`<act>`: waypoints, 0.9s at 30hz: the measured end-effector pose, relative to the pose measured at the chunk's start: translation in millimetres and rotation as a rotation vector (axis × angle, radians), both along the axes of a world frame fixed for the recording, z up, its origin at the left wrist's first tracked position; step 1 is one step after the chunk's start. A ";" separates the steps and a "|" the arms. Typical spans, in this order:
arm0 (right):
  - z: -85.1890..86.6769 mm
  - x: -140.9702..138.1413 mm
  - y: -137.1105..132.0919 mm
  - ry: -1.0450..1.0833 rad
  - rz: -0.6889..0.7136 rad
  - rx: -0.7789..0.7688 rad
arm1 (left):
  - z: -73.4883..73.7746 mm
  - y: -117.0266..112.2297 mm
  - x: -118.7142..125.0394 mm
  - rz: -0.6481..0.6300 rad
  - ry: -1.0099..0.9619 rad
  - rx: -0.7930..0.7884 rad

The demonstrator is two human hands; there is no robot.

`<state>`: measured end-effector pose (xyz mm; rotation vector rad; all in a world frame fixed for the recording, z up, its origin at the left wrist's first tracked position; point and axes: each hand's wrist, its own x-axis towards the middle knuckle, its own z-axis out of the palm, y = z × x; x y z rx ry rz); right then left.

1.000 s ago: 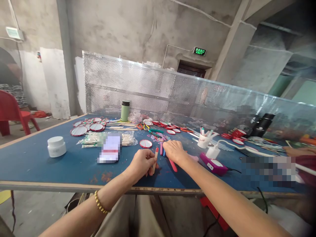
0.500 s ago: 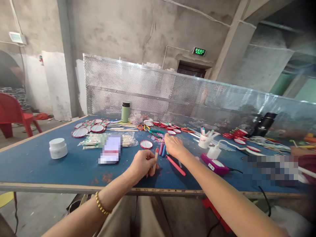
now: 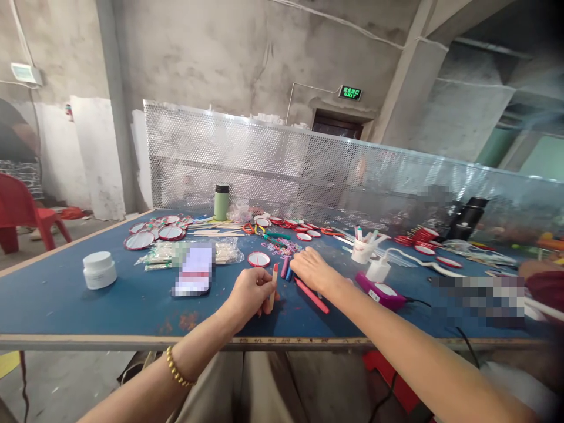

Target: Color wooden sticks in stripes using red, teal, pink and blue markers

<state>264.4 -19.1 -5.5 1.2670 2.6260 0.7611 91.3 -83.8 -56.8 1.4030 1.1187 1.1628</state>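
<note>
My left hand (image 3: 253,291) is closed on a flat wooden stick (image 3: 274,288) with a red upper end, held upright above the table. My right hand (image 3: 314,270) is low over the table, its fingers bent and pressed together beside a blue marker (image 3: 289,271). Whatever its fingertips hold is hidden from me. A purple-pink marker (image 3: 284,267) lies just left of the blue one, and a long coral-red marker (image 3: 312,295) lies below my right hand. Behind my left hand sits a round red-rimmed disc (image 3: 258,259); small pink and purple pieces (image 3: 282,245) are scattered beyond.
A phone (image 3: 194,267) and a white jar (image 3: 99,270) stand to the left. On the right are a white pen cup (image 3: 362,251) and a purple device (image 3: 381,292) with a cable. Pliers (image 3: 277,235), a green bottle (image 3: 221,202) and a perforated metal screen (image 3: 247,158) are behind. Another person's sleeve (image 3: 544,285) shows far right.
My right hand has come slightly nearer and lower over the markers. My left hand still holds the stick in much the same place. The whole view has shifted a little.
</note>
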 end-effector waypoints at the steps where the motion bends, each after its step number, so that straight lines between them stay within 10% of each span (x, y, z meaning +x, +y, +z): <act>1: -3.1 3.1 0.9 -0.017 0.039 0.013 | 0.2 -0.3 0.1 0.001 0.000 -0.002; 10: -16.7 8.1 25.5 -0.153 0.246 0.104 | 1.6 0.0 -0.6 0.000 -0.011 0.001; 17: 17.4 14.3 10.5 -0.081 0.323 0.191 | -1.1 0.8 0.7 -0.011 -0.058 -0.004; 27: 6.3 12.3 -77.4 1.468 0.325 0.308 | -4.2 -0.6 -2.3 -0.050 -0.122 0.018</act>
